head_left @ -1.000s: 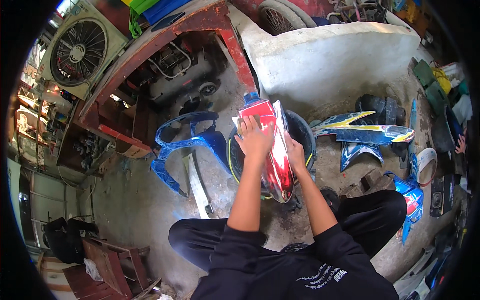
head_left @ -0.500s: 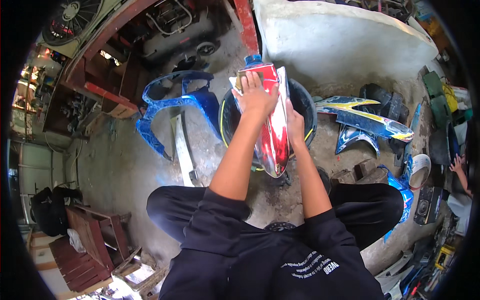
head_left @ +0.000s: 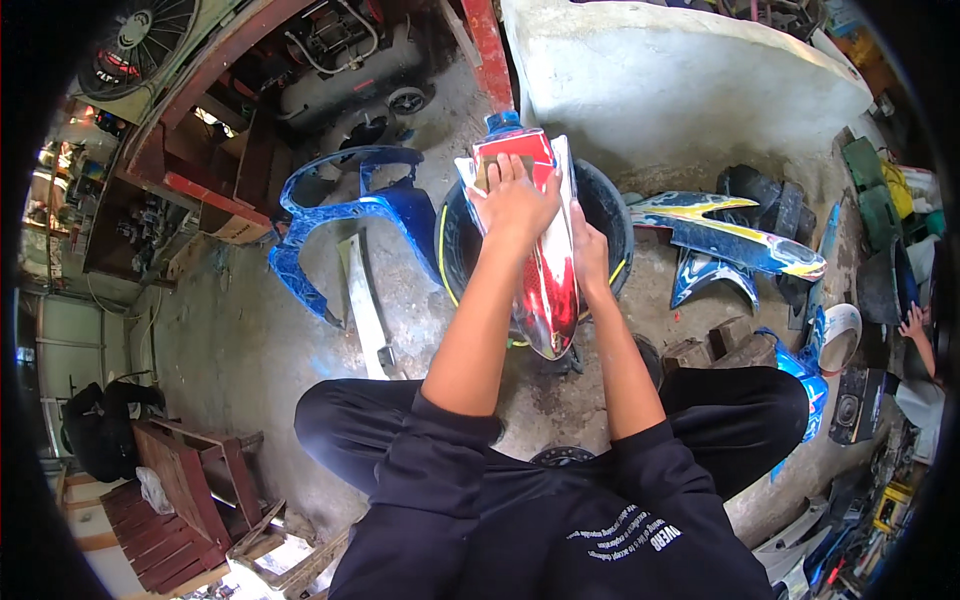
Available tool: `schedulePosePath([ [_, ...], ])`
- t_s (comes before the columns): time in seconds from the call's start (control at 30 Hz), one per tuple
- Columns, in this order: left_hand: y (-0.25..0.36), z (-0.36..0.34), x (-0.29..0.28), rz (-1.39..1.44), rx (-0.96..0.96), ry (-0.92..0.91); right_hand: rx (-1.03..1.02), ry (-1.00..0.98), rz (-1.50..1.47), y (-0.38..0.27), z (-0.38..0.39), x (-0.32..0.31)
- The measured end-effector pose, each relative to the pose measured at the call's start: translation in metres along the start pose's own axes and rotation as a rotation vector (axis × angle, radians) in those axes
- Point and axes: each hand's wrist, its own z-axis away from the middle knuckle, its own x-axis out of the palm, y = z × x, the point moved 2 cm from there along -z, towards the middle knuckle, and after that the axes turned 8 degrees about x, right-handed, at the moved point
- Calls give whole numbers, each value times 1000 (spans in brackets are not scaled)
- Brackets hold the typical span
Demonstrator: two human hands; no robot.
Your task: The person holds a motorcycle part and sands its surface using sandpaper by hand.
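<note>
A red and white motorcycle fairing panel (head_left: pixel 548 290) rests across a dark round tub (head_left: pixel 612 190), its narrow end toward me. My left hand (head_left: pixel 514 203) lies on the panel's upper part, fingers together and pressing a tan sheet of sandpaper (head_left: pixel 487 170) against the red surface. Parts of the sheet stick out around the fingers. My right hand (head_left: pixel 590 247) grips the panel's right edge; its fingertips are partly hidden behind that edge. The far end of the panel has a blue tip (head_left: pixel 503 121).
A blue fairing frame (head_left: pixel 400 205) and a pale strip (head_left: pixel 366 305) lie left of the tub. Blue, white and yellow panels (head_left: pixel 740 240) lie to the right, near wooden blocks (head_left: pixel 710 345). A white curved wall (head_left: pixel 680 80) stands beyond. Another person's hand (head_left: pixel 912 322) shows at far right.
My left hand has slid slightly toward me with the sandpaper, and more of the sheet shows right of the fingers. My right hand keeps its hold on the edge.
</note>
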Motion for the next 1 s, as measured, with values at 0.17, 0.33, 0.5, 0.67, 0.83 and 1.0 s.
schedulePosePath([
  [0.17, -4, -6, -1, -34, 70, 182, -24, -1, -37, 7, -4, 5],
  [0.33, 0, -3, -4, 12, 9, 51, 42, -22, 15, 2, -1, 1],
  [0.5, -5, -9, 1, -3, 4, 184, -18, -22, -37, -2, 4, 8],
  [0.67, 2, -6, 3, -9, -27, 74, -25, -21, -40, -3, 2, 6],
  [0.83, 9, -6, -6, -15, -8, 102, -21, 17, -8, -1, 6, -1],
  [1.0, -10, -7, 9, -5, 55, 375, 12, -58, 7, -14, 13, 14],
])
